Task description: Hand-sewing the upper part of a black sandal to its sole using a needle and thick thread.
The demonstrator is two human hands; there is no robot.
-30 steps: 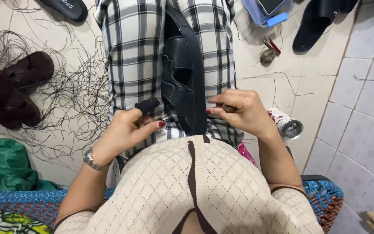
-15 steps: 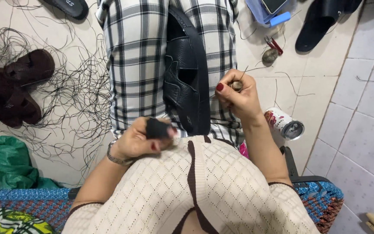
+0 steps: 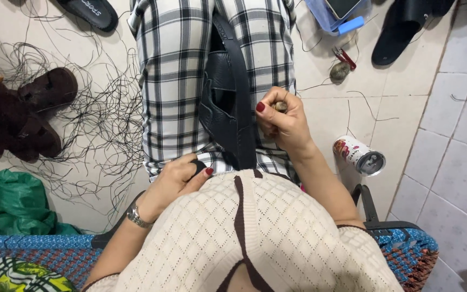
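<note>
Head view: I'm looking down at a pale tiled floor [image 3: 439, 113] strewn with loose black threads [image 3: 87, 124]; brown sandals [image 3: 22, 113] are lying at the left, a tipped drink can [image 3: 359, 155] at the right, a woven seat edge [image 3: 406, 243] along the bottom.

The black leather sandal upper [image 3: 228, 103] is resting on my checked lap [image 3: 174, 81], its long axis running straight away from me, far end pointing up-frame, near end reaching the hem of my cream sweater [image 3: 244, 232].

My right hand [image 3: 283, 121] is touching the upper's right edge near mid-length, fingers pinching a small brownish object [image 3: 280, 106]; too small to tell what. It's clenched on that, not on the leather.

My left hand [image 3: 177, 178] is sitting just left of the upper's near end, curled around a small dark piece [image 3: 198, 164]; only a tip is showing, so I can't identify it.

The right hand is the nearer one; the upper is lying directly to its left. The left hand is sitting below and left, just beside the near end.
</note>
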